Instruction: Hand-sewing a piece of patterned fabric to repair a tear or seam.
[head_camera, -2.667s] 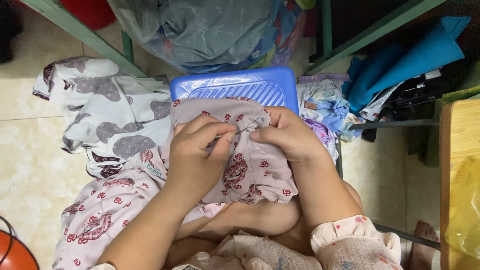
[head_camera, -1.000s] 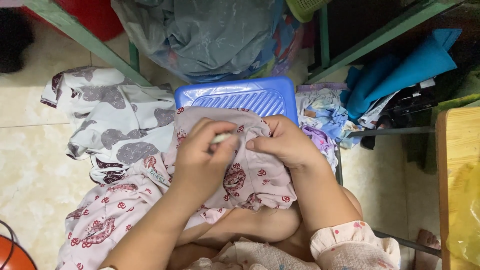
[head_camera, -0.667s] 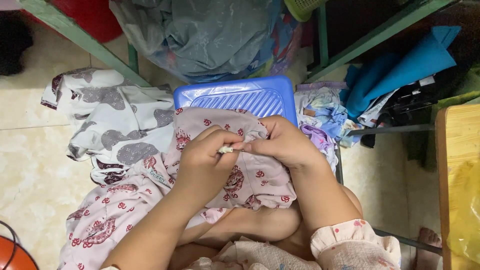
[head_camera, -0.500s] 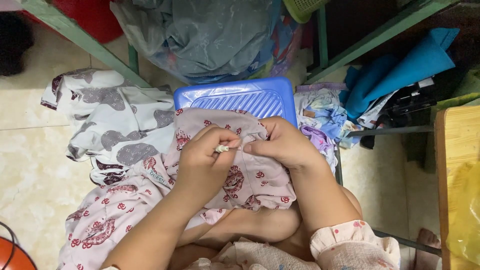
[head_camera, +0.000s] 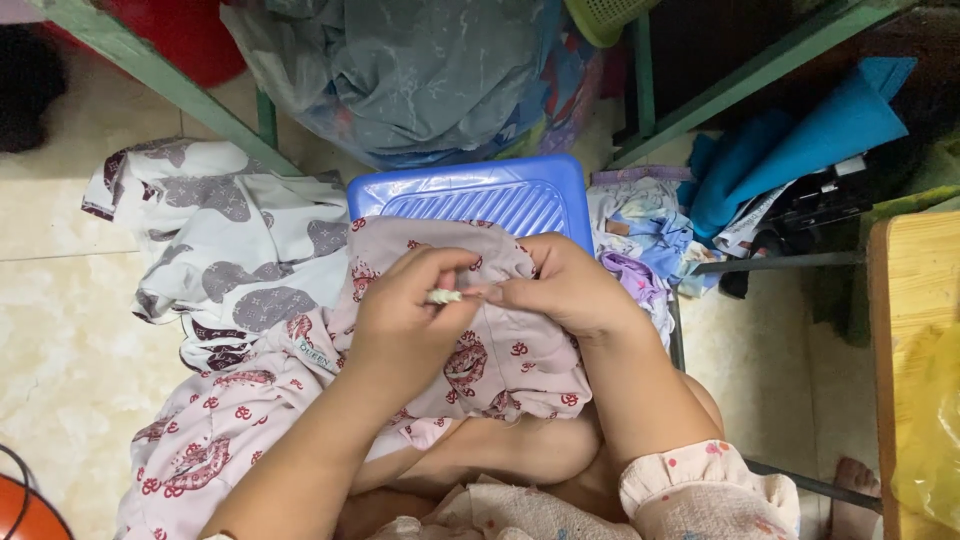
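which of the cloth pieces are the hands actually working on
The pink cloth with dark red print, lying over the lap and the blue plastic lid. Both the left hand and right hand pinch it; the white cloth with grey patches lies untouched beside it.

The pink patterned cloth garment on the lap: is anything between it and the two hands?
Nothing visible: the left hand and right hand both rest directly on the pink patterned cloth garment, pinching a small pale object between their fingers.

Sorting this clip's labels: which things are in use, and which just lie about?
In use: left hand, right hand, small white piece, pink garment, blue stool.
Lying about: grey-patterned cloth, teal cloth, grey bundle.
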